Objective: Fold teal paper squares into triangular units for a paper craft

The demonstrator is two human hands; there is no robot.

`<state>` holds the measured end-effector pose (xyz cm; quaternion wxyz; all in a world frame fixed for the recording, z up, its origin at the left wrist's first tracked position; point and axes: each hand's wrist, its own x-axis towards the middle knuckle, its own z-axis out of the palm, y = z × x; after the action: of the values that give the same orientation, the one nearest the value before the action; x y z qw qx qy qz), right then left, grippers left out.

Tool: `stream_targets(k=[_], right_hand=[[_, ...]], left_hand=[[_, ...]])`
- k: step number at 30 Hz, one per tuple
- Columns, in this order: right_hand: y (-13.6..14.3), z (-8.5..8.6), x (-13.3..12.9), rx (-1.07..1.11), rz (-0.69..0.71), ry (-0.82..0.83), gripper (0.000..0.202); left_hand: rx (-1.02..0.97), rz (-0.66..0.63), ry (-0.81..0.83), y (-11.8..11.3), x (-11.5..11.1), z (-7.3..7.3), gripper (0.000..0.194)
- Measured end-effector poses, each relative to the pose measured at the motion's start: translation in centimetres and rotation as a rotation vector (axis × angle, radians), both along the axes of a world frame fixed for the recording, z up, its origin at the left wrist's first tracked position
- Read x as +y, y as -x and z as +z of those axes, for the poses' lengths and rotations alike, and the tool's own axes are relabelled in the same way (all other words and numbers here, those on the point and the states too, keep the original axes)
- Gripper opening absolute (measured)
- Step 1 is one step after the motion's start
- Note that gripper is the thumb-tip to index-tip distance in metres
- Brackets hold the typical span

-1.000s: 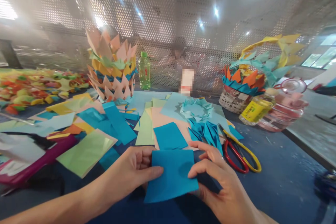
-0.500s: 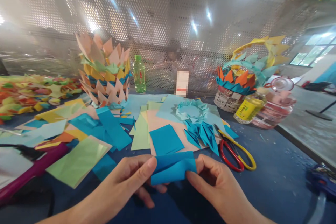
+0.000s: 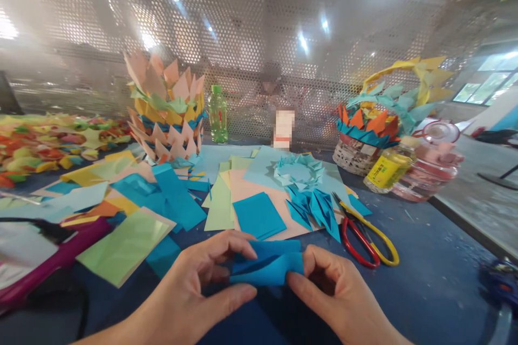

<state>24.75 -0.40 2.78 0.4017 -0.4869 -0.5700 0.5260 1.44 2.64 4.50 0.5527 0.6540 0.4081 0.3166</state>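
1. Small rectangular sheet of bright blue paper: held between both hands at near centre, above the dark blue tabletop. Bent over on itself, near flap curling up, dark gap between the layers; no sharp crease visible.
2. Right hand: thumb and index finger clamped on the sheet's right end. Curled fingers behind partly hidden.
3. Left hand: thumb and index finger apart at the left end. Index tip over the far layer, thumb tip just by the near lower edge. Contact of the hidden fingers: cannot tell.
4. Just beyond the hands: square stack of blue paper, on a large pale pink sheet. Sharp-pointed folded blue paper pieces to its right, then scissors with red and yellow handles.
5. On handling, my judgement: keep the right pinch steady as the anchor. Square the left edges and corners before any pressure. Flatten from the pinched end outward; thin paper like this probably takes a crooked crease easily, and keeps it.
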Motion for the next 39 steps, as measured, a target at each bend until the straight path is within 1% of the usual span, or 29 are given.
stream_targets(k=[1,2,5,9,12,14,18,22,25,28,30,33,36,37,39], right_hand=[[0.0,0.0,0.0,-0.001,0.002,-0.013,0.037],[0.0,0.0,-0.1,-0.005,0.002,-0.028,0.037],[0.0,0.2,-0.2,-0.027,0.004,-0.046,0.035],[0.0,0.6,-0.2,0.002,0.015,0.020,0.032],[0.1,0.6,-0.2,0.034,-0.029,0.024,0.036],[0.1,0.5,-0.2,0.028,-0.058,0.024,0.037],[0.2,0.3,-0.2,-0.021,-0.082,0.000,0.039],[0.2,0.2,-0.2,-0.054,-0.105,-0.063,0.037],[0.3,0.3,-0.3,-0.086,-0.127,-0.100,0.035],[0.3,0.3,-0.3,-0.107,-0.139,-0.116,0.034],[0.3,0.3,-0.3,-0.099,-0.149,-0.108,0.034],[0.4,0.4,-0.4,-0.060,-0.162,-0.058,0.034],[0.6,0.6,-0.4,0.020,-0.195,0.023,0.028],[0.7,0.6,-0.5,0.048,-0.208,0.043,0.031],[0.7,0.7,-0.4,0.073,-0.213,0.061,0.044]], left_hand=[[0.016,0.013,-0.013,0.0,0.0,0.1,0.013],[0.025,0.017,-0.022,0.0,0.1,0.1,0.012],[0.027,0.038,-0.029,-0.1,0.4,0.4,0.018],[0.097,0.080,-0.051,-0.4,0.3,0.8,0.025],[0.170,0.083,-0.096,-0.5,0.1,1.0,0.031],[0.181,0.078,-0.105,-0.5,0.0,0.8,0.032],[0.149,0.076,-0.088,-0.4,0.0,0.1,0.030],[0.132,0.103,-0.024,-0.5,-0.1,0.4,0.020],[0.043,0.111,0.037,-0.6,-0.2,0.4,0.013],[-0.073,0.093,0.057,-0.5,-0.2,-0.2,0.023],[-0.096,0.087,0.072,-0.5,-0.2,-0.5,0.029],[-0.088,0.101,0.046,-0.5,-0.1,-0.8,0.028],[-0.080,0.123,0.011,-0.7,0.0,-0.7,0.028],[-0.080,0.125,0.006,-0.7,0.0,-0.7,0.028],[-0.087,0.116,-0.002,-0.7,0.1,-0.7,0.028]])
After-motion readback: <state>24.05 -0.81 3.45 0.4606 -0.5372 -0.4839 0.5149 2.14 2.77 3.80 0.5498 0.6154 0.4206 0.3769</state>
